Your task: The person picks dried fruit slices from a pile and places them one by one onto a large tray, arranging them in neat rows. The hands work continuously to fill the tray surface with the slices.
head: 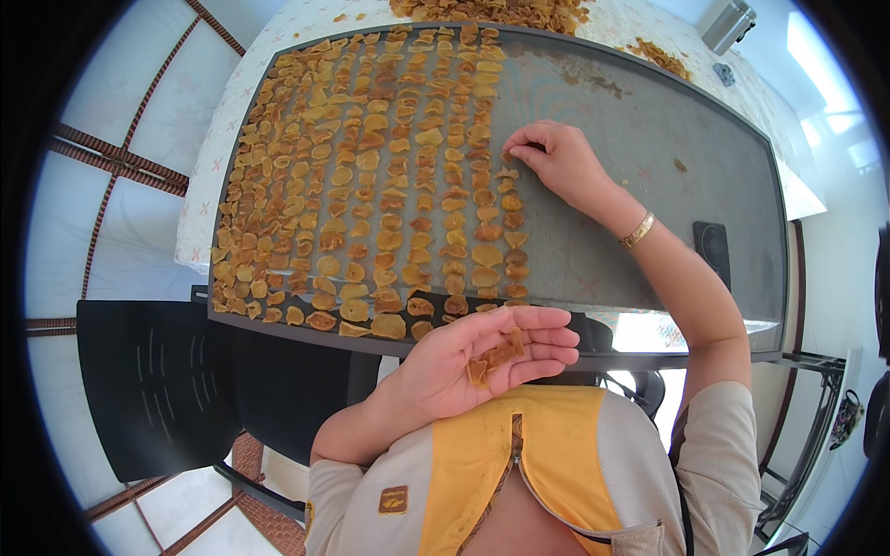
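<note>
My left hand [497,351] is palm up near the front edge, with several dried orange-brown slices [495,361], perhaps fruit, lying in it. My right hand [553,156] is over the mesh screen [626,201], thumb and fingertips pinched on one dried slice [507,156] at the upper end of the rightmost short row. Rows of similar dried slices [375,181] cover the screen's left part, packed tightly at the far left and in separate columns nearer the middle. The pinched slice is partly hidden by my fingers.
A dark frame [777,187] borders the screen, which lies over a patterned tablecloth [226,132]. Heaps of slices [487,14] lie beyond it. A black rectangular device [710,250] is near my right forearm. A metal canister [729,26] stands far right; a black chair [153,389] is at left.
</note>
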`<state>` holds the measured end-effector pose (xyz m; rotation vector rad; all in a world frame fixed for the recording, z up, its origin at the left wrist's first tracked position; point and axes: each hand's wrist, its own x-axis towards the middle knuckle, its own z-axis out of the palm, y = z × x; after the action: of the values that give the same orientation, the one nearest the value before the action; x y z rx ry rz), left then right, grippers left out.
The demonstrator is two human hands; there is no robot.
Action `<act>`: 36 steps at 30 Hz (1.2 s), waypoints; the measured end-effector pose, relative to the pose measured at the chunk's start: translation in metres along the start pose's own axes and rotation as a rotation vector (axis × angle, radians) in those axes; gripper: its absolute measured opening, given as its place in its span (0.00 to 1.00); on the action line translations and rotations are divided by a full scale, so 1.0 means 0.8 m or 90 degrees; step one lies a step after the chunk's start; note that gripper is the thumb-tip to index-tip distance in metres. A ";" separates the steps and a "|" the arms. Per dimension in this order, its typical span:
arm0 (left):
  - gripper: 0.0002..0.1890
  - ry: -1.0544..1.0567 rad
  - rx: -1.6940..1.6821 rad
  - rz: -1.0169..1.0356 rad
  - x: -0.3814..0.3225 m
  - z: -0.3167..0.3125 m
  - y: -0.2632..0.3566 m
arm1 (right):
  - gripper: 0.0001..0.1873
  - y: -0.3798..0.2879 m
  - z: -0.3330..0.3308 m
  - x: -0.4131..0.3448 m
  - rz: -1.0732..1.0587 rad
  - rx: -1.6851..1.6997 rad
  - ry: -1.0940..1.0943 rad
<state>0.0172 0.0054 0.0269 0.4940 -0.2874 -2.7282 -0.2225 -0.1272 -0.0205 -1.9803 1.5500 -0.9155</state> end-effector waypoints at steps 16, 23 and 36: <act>0.27 -0.004 0.004 0.000 0.000 -0.005 -0.004 | 0.06 -0.013 -0.007 0.014 -0.086 -0.158 -0.075; 0.27 0.012 0.002 0.001 -0.002 -0.003 -0.004 | 0.08 -0.010 -0.005 0.013 -0.071 -0.141 -0.082; 0.30 -0.017 -0.212 0.126 0.003 -0.004 -0.015 | 0.06 -0.113 -0.059 -0.071 -0.053 0.100 -0.050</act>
<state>0.0127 0.0148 0.0199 0.3163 0.1080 -2.5202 -0.2059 -0.0474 0.0625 -1.9578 1.3202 -0.9506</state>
